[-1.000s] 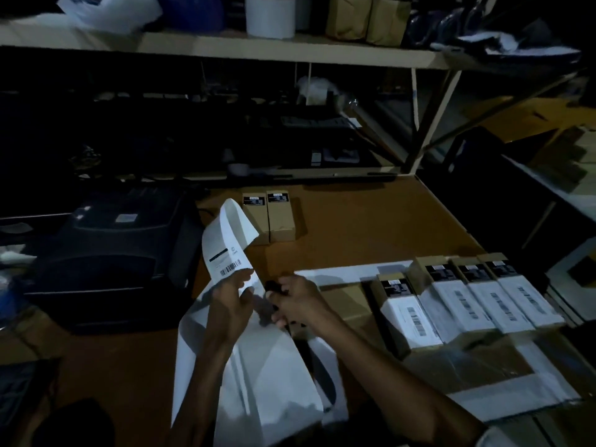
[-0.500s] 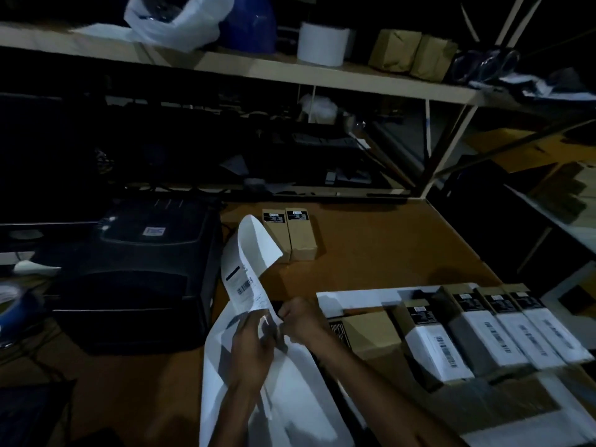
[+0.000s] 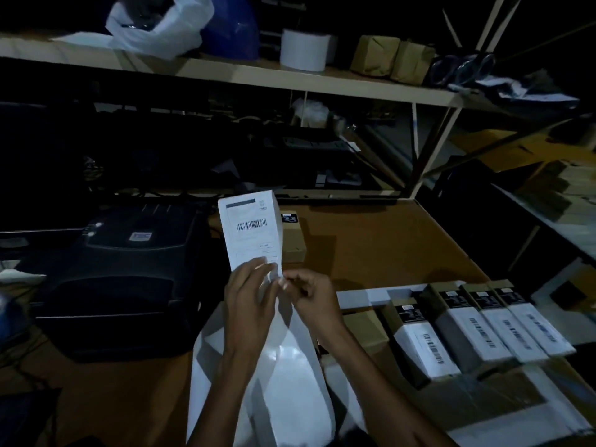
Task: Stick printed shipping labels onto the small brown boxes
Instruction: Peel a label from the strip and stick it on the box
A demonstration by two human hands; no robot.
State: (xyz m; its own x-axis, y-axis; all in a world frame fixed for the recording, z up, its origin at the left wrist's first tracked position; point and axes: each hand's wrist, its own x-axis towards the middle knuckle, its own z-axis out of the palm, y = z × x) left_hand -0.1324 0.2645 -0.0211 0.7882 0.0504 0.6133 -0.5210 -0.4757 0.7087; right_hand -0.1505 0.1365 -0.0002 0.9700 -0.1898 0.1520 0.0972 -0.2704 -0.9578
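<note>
The left hand (image 3: pixel 250 304) holds a printed label (image 3: pixel 250 229) upright above the table (image 3: pixel 371 240), fingers behind its lower edge. The right hand (image 3: pixel 311 293), at 3 o'clock from it, pinches the label's bottom corner, possibly peeling the backing. 4 labelled boxes (image 3: pixel 483 330) sit at 4 o'clock; a printer (image 3: pixel 122 269) at 9 o'clock

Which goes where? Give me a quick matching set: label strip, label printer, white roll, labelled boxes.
Things:
1. label strip
2. label printer
3. white roll
4. labelled boxes

Places:
A. upper shelf
B. table, right of the hands
C. table, left of the hands
D. held up in both hands

Pairs: 1-D, 2-C, 3-A, 4-B
</note>
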